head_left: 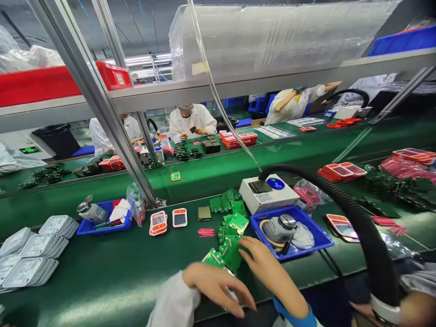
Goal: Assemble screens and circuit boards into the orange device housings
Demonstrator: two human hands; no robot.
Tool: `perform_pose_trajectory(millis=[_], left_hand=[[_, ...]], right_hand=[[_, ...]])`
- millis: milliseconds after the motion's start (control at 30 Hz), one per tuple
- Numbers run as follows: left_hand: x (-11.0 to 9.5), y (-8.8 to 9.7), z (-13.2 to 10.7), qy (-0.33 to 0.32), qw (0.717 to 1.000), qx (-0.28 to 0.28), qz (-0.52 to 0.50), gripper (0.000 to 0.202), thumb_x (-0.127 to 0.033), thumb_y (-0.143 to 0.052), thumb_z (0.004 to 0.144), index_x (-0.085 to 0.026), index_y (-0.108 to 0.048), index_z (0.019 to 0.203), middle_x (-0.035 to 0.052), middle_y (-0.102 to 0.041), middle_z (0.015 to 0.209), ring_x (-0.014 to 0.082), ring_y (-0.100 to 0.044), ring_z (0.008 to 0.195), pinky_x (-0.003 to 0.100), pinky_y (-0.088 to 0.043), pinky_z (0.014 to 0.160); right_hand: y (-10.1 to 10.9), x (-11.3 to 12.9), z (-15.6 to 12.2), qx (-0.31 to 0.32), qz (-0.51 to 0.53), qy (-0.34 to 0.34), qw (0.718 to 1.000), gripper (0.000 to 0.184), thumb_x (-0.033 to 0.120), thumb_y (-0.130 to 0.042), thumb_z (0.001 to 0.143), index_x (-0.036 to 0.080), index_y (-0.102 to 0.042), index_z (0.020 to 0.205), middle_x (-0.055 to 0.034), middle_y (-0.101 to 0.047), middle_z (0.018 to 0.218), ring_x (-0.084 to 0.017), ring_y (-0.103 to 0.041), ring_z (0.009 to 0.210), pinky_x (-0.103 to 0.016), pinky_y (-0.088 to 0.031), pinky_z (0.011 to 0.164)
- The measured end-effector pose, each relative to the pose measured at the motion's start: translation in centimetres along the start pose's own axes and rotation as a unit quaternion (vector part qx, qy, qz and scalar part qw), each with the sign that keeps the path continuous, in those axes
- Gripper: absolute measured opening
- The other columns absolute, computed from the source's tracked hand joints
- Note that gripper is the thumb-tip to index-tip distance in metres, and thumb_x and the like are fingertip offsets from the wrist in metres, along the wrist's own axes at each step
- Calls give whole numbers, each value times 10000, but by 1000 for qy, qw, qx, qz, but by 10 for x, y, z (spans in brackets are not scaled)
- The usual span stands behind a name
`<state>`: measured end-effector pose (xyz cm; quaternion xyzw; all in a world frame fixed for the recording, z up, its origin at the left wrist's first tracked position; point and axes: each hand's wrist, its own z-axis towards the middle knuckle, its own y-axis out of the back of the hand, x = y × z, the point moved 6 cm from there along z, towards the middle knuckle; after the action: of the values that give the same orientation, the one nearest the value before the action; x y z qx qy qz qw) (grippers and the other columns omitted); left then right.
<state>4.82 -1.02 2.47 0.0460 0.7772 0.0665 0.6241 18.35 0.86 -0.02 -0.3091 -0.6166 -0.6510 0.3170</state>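
My left hand (220, 286) is over the near edge of the bench, slightly smeared, with its fingers stretched out and apart. A small pale patch shows between its fingers; I cannot make out what it is. My right hand (260, 259) reaches in from the right, fingers spread, its fingertips at the right side of a green circuit board (232, 255). That board lies at the near end of a loose heap of green circuit boards (235, 222). Beyond my hands lie pink strips (206, 232), a dark square display part (204, 213) and orange-and-white framed units (158, 223).
Right of the boards stands a blue tray (315, 240) holding a grey dispenser bottle (281, 228). Behind it is a white box (267, 200); a black hose (340, 204) arches across the right. Stacked white casings (37, 245) and another blue tray (102, 229) are left. Co-workers sit opposite.
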Motion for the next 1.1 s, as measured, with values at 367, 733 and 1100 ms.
perform_pose_trajectory(millis=[367, 733, 1100], left_hand=[[72, 80, -58, -250, 767, -395, -440, 555, -602, -738, 497, -197, -392, 655, -72, -247, 579, 70, -337, 547, 249, -362, 582], [71, 65, -50, -97, 821, -494, -268, 411, -205, -785, 570, -201, -649, 958, 59, -608, 998, 233, -503, 976, 422, -342, 977], [82, 17, -31, 69, 822, -520, 221, 652, -148, -617, 729, -216, -426, 1348, 128, -531, 1313, 313, -459, 1226, 540, -324, 1036]], right_hand=[[-69, 32, -24, 70, -179, 75, 978, 498, 38, -532, 677, 243, -623, 1121, -131, -502, 1380, -354, -426, 1268, -538, -352, 981], [-74, 16, -17, 82, -227, 87, 967, 571, -33, -393, 715, 135, -590, 1223, -174, -469, 1414, -337, -371, 1349, -531, -350, 1063], [-55, 15, -11, -59, -228, 227, 945, 572, -45, -395, 654, 133, -631, 1144, -140, -657, 1187, -271, -568, 1183, -533, -440, 1032]])
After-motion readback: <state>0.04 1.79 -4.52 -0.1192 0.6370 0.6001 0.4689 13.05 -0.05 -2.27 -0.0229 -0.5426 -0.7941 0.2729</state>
